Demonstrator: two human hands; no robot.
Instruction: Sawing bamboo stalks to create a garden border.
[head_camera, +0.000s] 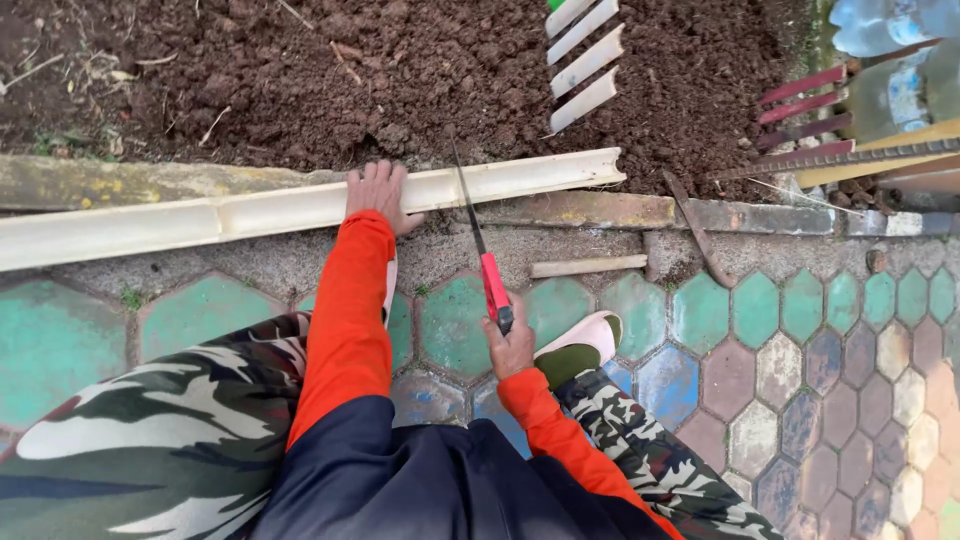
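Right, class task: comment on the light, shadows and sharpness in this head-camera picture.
Head view: soft, even daylight with no hard shadows; the left hand on the split bamboo and the right hand gripping the saw look sharp; the paving bends slightly near the edges, suggesting a wide lens.

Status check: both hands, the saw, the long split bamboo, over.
Left hand pressing flat on pale split bamboo along the kerb. Right hand gripping red-handled saw, blade across the bamboo. Short cut stick lies clear, right of the blade.
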